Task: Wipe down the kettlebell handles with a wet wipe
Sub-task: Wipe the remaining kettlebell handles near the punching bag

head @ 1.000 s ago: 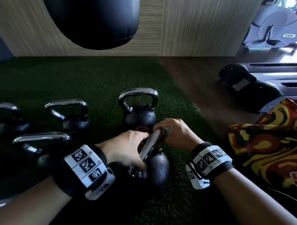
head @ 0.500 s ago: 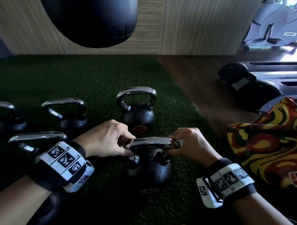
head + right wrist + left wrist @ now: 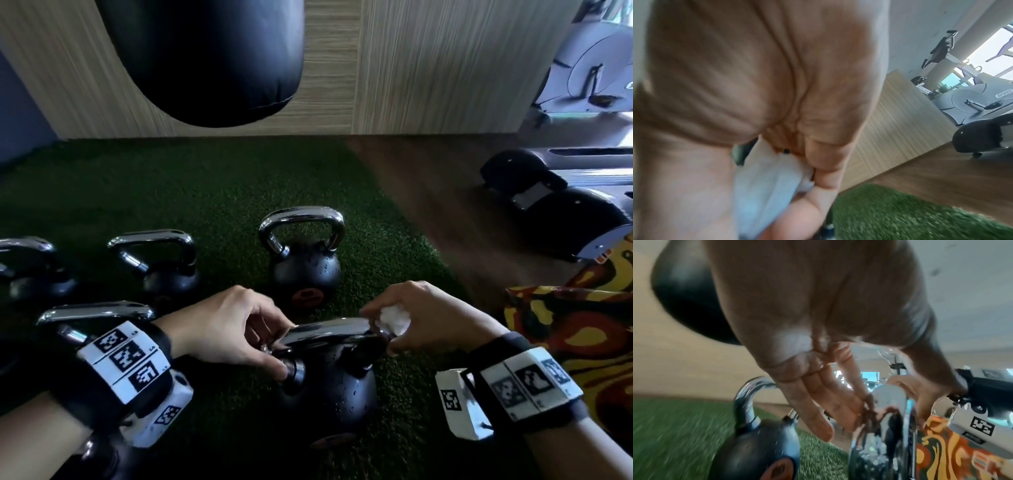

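Note:
The near black kettlebell (image 3: 329, 394) stands upright on green turf, its chrome handle (image 3: 325, 333) lying crosswise between my hands. My left hand (image 3: 274, 354) pinches the handle's left end, thumb below and fingers curled over it; the left wrist view shows its fingers (image 3: 824, 404) reaching the chrome handle (image 3: 890, 423). My right hand (image 3: 383, 334) holds a crumpled white wet wipe (image 3: 394, 320) against the handle's right end. The wipe (image 3: 766, 186) fills that hand in the right wrist view.
Another kettlebell (image 3: 305, 274) stands just behind, and more kettlebells (image 3: 168, 270) sit to the left, one handle (image 3: 96, 313) by my left wrist. A black punching bag (image 3: 212, 58) hangs ahead. A patterned cloth (image 3: 575, 342) and black gym machines (image 3: 555, 212) lie right.
The near kettlebell went from tilted with its handle end-on to upright with the handle crosswise. My right hand has loosened at the handle's right end, so the white wipe now shows.

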Demonstrator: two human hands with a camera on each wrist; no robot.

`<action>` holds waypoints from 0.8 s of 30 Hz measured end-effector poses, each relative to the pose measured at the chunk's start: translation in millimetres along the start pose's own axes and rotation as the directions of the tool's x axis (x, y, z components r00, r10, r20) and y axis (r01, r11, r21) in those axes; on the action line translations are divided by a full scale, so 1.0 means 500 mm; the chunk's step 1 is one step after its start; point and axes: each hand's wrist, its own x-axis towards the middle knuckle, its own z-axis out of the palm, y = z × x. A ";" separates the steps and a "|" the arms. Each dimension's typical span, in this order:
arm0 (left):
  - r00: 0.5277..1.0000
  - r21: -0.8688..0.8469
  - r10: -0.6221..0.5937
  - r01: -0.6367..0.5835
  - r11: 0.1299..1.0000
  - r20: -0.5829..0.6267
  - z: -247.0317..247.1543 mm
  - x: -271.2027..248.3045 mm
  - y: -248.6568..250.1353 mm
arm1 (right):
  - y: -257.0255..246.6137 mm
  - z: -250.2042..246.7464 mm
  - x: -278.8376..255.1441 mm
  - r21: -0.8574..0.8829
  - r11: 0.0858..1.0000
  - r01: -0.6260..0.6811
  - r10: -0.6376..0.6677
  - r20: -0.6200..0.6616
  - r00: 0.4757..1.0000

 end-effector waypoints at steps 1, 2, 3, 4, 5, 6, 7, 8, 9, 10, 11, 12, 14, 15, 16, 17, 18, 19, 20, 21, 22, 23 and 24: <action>0.999 -0.093 -0.020 0.023 0.995 0.042 -0.007 0.003 -0.011 | -0.002 -0.019 0.009 0.019 1.000 0.015 -0.016 0.039 0.999; 0.996 -0.168 -0.039 0.052 0.984 0.076 -0.016 0.010 -0.019 | -0.002 -0.035 0.019 0.051 0.998 0.024 -0.027 0.054 0.998; 0.993 -0.205 -0.064 0.083 0.975 0.095 -0.026 0.019 -0.027 | -0.002 -0.048 0.033 0.101 0.995 0.021 -0.026 0.052 0.998; 0.990 -0.194 -0.099 0.116 0.974 0.096 -0.036 0.031 -0.038 | -0.002 -0.057 0.048 0.179 0.984 0.010 -0.016 0.031 0.999; 0.987 -0.137 -0.136 0.146 0.980 0.080 -0.045 0.044 -0.049 | -0.001 -0.061 0.067 0.269 0.963 0.011 -0.009 -0.007 1.000; 0.985 -0.045 -0.166 0.168 0.985 0.052 -0.052 0.061 -0.062 | -0.002 -0.063 0.088 0.348 0.937 0.023 -0.002 -0.061 0.998; 0.982 0.062 -0.187 0.185 0.981 0.028 -0.058 0.081 -0.079 | 0.000 -0.062 0.111 0.398 0.917 0.029 0.021 -0.120 0.993; 0.981 0.163 -0.196 0.192 0.968 0.012 -0.060 0.104 -0.095 | 0.004 -0.059 0.136 0.427 0.904 0.030 0.048 -0.172 0.984; 0.981 0.257 -0.194 0.189 0.948 -0.007 -0.059 0.131 -0.113 | 0.011 -0.053 0.163 0.439 0.898 0.027 0.077 -0.216 0.973; 0.983 0.323 -0.181 0.184 0.928 -0.039 -0.055 0.162 -0.131 | 0.016 -0.048 0.188 0.447 0.894 0.027 0.098 -0.255 0.962; 0.984 0.354 -0.157 0.178 0.918 -0.087 -0.049 0.195 -0.147 | 0.023 -0.045 0.212 0.450 0.892 0.031 0.115 -0.294 0.949; 0.983 0.358 -0.123 0.163 0.919 -0.134 -0.040 0.228 -0.160 | 0.029 -0.045 0.233 0.460 0.886 0.050 0.118 -0.329 0.937; 0.984 0.357 -0.060 0.118 0.927 -0.170 -0.017 0.287 -0.175 | 0.044 -0.049 0.271 0.485 0.868 0.104 0.107 -0.389 0.915; 0.984 0.361 -0.055 0.115 0.925 -0.171 -0.005 0.312 -0.180 | 0.052 -0.051 0.288 0.493 0.861 0.129 0.102 -0.415 0.904; 0.982 0.364 -0.062 0.124 0.923 -0.178 0.006 0.334 -0.184 | 0.060 -0.053 0.304 0.498 0.854 0.153 0.096 -0.439 0.893; 0.980 0.375 -0.069 0.136 0.917 -0.187 0.017 0.353 -0.187 | 0.070 -0.055 0.319 0.497 0.851 0.171 0.093 -0.463 0.881; 0.979 0.398 -0.076 0.148 0.905 -0.191 0.024 0.371 -0.188 | 0.077 -0.058 0.334 0.491 0.851 0.186 0.089 -0.484 0.871; 0.978 0.436 -0.079 0.158 0.886 -0.194 0.032 0.388 -0.191 | 0.083 -0.059 0.347 0.478 0.857 0.192 0.085 -0.499 0.862; 0.977 0.482 -0.081 0.168 0.860 -0.196 0.040 0.403 -0.195 | 0.087 -0.061 0.357 0.457 0.868 0.196 0.078 -0.515 0.854; 0.976 0.532 -0.086 0.182 0.827 -0.200 0.046 0.413 -0.196 | 0.091 -0.060 0.366 0.428 0.883 0.192 0.077 -0.535 0.841; 0.974 0.574 -0.091 0.196 0.795 -0.206 0.054 0.418 -0.200 | 0.090 -0.058 0.371 0.408 0.892 0.192 0.080 -0.562 0.823; 0.971 0.605 -0.083 0.204 0.770 -0.223 0.064 0.422 -0.210 | 0.090 -0.057 0.375 0.391 0.900 0.192 0.086 -0.593 0.801; 0.966 0.634 -0.051 0.205 0.746 -0.253 0.072 0.424 -0.217 | 0.087 -0.057 0.378 0.374 0.906 0.198 0.086 -0.622 0.779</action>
